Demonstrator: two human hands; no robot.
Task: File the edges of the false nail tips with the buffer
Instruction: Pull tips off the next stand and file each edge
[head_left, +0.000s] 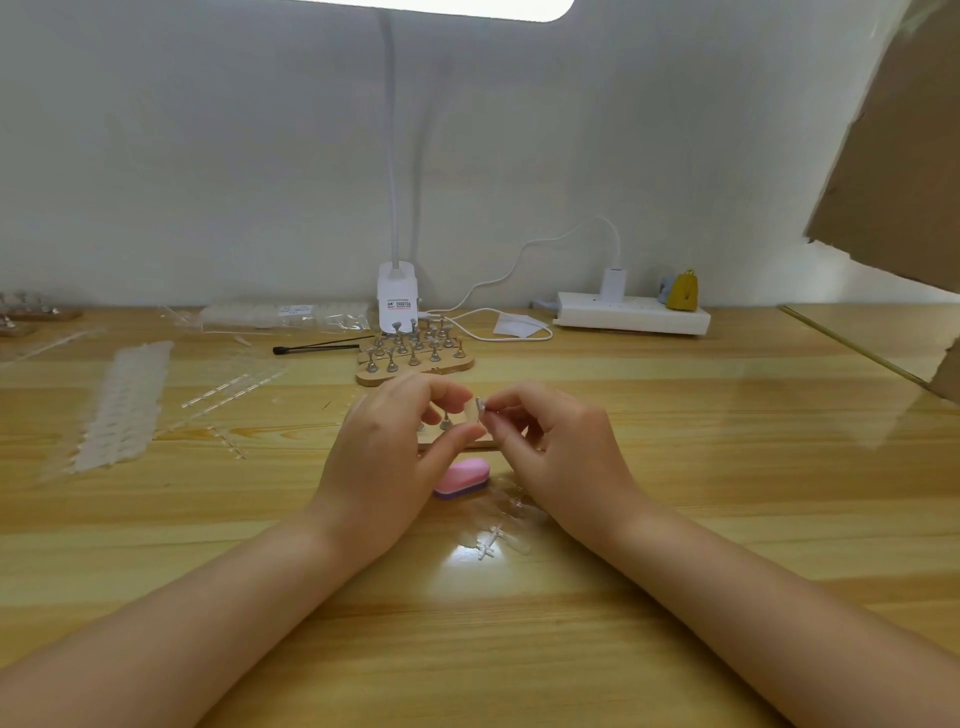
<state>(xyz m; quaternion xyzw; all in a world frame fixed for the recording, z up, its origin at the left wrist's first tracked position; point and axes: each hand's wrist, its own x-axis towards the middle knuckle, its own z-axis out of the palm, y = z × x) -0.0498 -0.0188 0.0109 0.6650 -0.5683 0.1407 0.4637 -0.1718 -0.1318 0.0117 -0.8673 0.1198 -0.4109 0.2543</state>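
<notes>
Above the pink buffer (462, 478) lying untouched on the table, left hand (387, 457) pinches a nail tip (471, 410), right hand (556, 452) pinches a metal stand (482, 404); filing apparently pending, requiring buffer pickup.

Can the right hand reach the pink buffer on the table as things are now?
Probably yes, once freed. The pink buffer lies uncovered on the table, just beside the right hand. But that hand pinches a small metal holder, so it must release it first.

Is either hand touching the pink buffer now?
Apart. The head view shows the pink buffer lying on the table, with the left hand and right hand raised beyond it around a nail tip.
</notes>
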